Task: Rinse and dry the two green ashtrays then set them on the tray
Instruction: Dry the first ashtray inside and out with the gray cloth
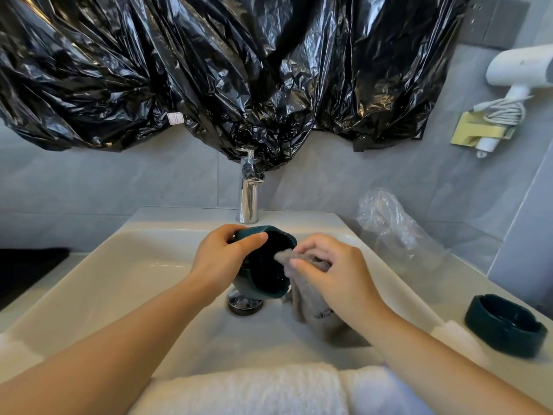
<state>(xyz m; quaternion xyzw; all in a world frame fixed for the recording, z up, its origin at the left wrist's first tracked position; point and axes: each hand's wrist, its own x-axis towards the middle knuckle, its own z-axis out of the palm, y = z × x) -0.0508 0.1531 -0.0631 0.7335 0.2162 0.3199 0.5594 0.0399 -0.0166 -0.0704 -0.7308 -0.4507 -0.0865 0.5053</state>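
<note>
**Head view: drying the first ashtray over the basin**

Head camera, looking down into a white ceramic sink (125,265). Left hand (221,259) closed around the rim of a dark green round ashtray (263,265), held above the chrome drain (244,304), tilted so its open mouth faces right, toward the other hand. Right hand (332,274) pinched on a grey-brown fuzzy cloth (302,283), one corner pressed at the ashtray's right rim, the rest hanging below. Chrome faucet (249,202) just behind, no water seen running. Second dark green ashtray (505,324) upright on the counter (466,283) at far right, well apart, nearer the right hand. No tray in view. Judged mid-drying of the first piece: next wipe likely leftward into the bowl, since its opening points straight at the cloth.
</note>
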